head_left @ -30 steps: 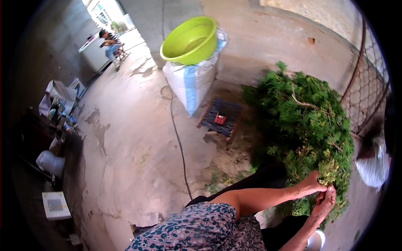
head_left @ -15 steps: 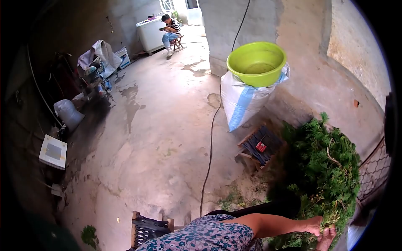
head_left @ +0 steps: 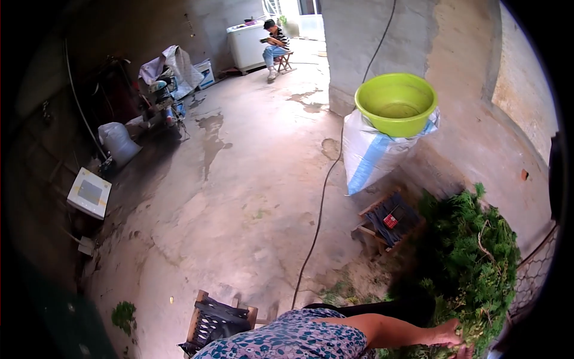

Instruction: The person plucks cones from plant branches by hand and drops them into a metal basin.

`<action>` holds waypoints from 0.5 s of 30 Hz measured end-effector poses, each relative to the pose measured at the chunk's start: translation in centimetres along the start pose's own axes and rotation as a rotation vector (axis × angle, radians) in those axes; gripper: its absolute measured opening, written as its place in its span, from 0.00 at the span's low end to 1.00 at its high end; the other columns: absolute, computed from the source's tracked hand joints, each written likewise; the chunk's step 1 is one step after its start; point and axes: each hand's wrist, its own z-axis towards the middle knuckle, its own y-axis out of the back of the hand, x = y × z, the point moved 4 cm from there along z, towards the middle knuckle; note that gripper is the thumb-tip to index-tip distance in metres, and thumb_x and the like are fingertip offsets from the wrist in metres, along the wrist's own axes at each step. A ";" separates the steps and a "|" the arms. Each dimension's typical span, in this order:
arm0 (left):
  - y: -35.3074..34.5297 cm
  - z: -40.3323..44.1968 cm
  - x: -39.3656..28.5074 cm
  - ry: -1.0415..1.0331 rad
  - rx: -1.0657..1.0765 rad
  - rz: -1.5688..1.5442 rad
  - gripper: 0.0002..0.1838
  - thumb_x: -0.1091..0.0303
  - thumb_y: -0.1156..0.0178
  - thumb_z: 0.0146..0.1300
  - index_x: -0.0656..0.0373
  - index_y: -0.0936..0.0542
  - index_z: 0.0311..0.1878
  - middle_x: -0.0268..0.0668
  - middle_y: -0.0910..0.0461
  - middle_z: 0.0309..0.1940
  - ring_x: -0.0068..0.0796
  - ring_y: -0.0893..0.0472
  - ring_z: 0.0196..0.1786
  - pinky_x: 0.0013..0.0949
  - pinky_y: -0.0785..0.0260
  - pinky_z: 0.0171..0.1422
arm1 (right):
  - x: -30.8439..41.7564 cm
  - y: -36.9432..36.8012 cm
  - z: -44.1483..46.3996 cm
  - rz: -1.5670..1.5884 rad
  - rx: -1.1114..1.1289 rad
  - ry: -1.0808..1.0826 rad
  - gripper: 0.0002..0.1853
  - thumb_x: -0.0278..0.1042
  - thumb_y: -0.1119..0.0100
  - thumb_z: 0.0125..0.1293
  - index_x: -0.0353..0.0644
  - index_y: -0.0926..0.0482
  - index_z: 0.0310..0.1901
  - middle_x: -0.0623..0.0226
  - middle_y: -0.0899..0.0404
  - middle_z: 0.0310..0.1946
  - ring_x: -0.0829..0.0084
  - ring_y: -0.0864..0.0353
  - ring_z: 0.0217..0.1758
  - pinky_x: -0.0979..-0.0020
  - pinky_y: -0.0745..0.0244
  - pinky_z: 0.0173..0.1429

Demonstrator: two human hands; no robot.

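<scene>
At the lower right, my left hand [head_left: 447, 332] is closed at the front edge of a big pile of green leafy branches [head_left: 472, 251], with a yellow-green sprig [head_left: 471, 331] at its fingertips. Just below it, my right hand [head_left: 464, 352] shows only in part, cut off by the bottom of the view. The two hands are close together; what the right fingers do is too hidden to tell. Bare brown twigs show in the pile.
A green basin [head_left: 396, 107] rests on a white and blue sack [head_left: 371, 152] by the wall. Nearby is a low stool [head_left: 388, 221] with a red item on it; another stool [head_left: 218, 320] is beside me. A cable [head_left: 317, 230] crosses the floor. A person [head_left: 276, 48] sits far off.
The view has swung left, so the basin, pile and stools appear farther right and lower. Both hands have shifted toward the bottom edge, and the right one is now mostly out of view.
</scene>
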 end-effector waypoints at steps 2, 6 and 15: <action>-0.3 -0.5 -1.2 -0.124 0.057 0.090 0.20 0.76 0.44 0.49 0.68 0.37 0.46 0.34 0.30 0.14 0.23 0.31 0.13 0.27 0.44 0.15 | 0.2 -0.5 -0.5 0.001 -0.010 0.001 0.20 0.49 0.50 0.59 0.39 0.24 0.42 0.63 0.24 0.36 0.67 0.28 0.33 0.67 0.32 0.37; 0.7 -0.6 -0.6 -0.116 -0.092 0.001 0.10 0.77 0.45 0.49 0.69 0.30 0.35 0.38 0.25 0.19 0.21 0.30 0.13 0.28 0.42 0.16 | 0.3 -1.2 -0.5 0.008 -0.013 0.008 0.21 0.50 0.50 0.59 0.39 0.24 0.42 0.63 0.24 0.36 0.67 0.28 0.33 0.67 0.32 0.37; -0.2 -4.5 -4.9 -0.141 0.060 0.369 0.11 0.62 0.42 0.55 0.57 0.22 0.22 0.31 0.28 0.16 0.22 0.32 0.20 0.30 0.41 0.25 | -1.2 -1.2 -0.2 0.046 -0.015 0.041 0.22 0.51 0.52 0.60 0.39 0.24 0.42 0.62 0.24 0.36 0.67 0.28 0.33 0.66 0.32 0.38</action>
